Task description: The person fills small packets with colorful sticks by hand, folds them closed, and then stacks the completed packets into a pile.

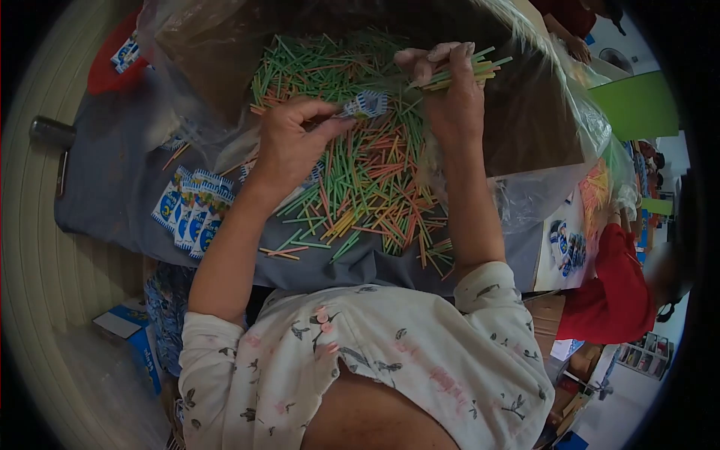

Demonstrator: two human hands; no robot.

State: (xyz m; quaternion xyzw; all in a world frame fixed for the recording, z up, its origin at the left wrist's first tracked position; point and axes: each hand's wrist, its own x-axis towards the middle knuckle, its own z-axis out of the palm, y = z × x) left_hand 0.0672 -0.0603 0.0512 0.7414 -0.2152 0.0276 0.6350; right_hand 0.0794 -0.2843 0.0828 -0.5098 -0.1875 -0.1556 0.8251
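Observation:
A blue and white packet [366, 105] is pinched between the thumb and fingers of my left hand [298, 135]. Raised to the right of it, my right hand [454, 94] holds a bundle of thin green and yellow sticks [480, 71] between thumb and fingers. Below and between both hands spreads a large heap of green, red and yellow sticks [367, 165], which spills out of a plastic-lined box [525, 127] onto grey cloth. Several printed packets [196, 210] lie overlapped on the cloth, left of my left forearm.
The grey cloth [112, 165] covers the work surface. A dark cylinder [52, 133] juts out at its left edge. A red container [112, 67] is at the upper left. At the right, a person in red [611, 292] is beside more packets [568, 247]. A blue box [135, 337] stands lower left.

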